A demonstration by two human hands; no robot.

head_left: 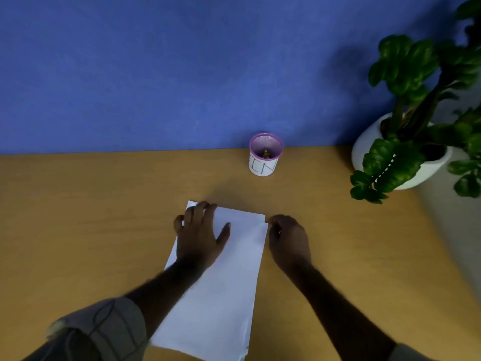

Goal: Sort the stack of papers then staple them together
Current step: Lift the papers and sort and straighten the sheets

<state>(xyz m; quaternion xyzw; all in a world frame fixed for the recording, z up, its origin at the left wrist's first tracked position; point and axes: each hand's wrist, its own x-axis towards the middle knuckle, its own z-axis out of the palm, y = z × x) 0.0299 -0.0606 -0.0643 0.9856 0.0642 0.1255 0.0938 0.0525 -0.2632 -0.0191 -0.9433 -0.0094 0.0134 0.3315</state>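
Note:
A stack of white papers [229, 277] lies on the wooden desk, its long side running away from me and its sheets slightly offset at the far right corner. My left hand [200, 235] rests flat on the stack's far left part, fingers spread over the far edge. My right hand [287, 239] sits at the stack's far right corner, fingers curled and touching the paper's edge there. No stapler is in view.
A pink mesh cup [265, 155] with a white hand-lettered label stands near the blue wall, a small gold clip inside it. A potted plant in a white pot [406, 157] occupies the desk's far right corner. The wooden desk [91, 217] extends left.

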